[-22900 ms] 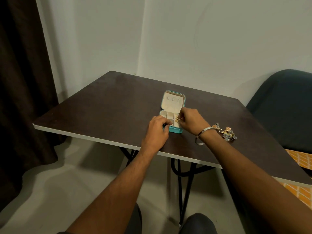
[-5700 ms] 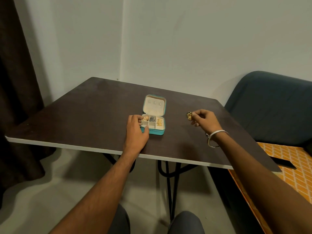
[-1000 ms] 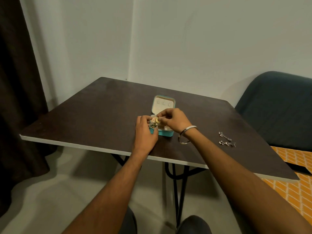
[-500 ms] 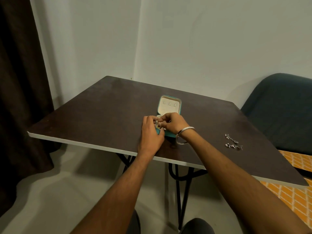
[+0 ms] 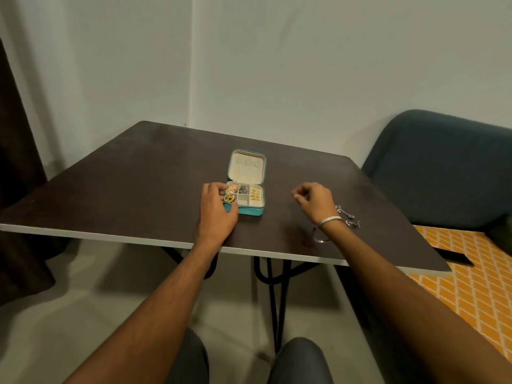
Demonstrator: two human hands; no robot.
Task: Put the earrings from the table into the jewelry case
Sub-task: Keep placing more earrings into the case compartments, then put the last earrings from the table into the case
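On the dark tabletop [image 5: 155, 173] the teal jewelry case [image 5: 245, 200] lies open, its left hand [image 5: 217, 210] resting fingers curled over the near-left corner, steadying it. The right hand [image 5: 314, 202] hovers loosely curled and holds nothing that shows. Two silver earrings [image 5: 348, 218] lie just behind that wrist, near the tabletop's right side; a careless sweep of the arm could knock them off. The case's compartments hold rose-gold, grey and gold pieces, with a yellow one front-left; the middle front cell looks empty.
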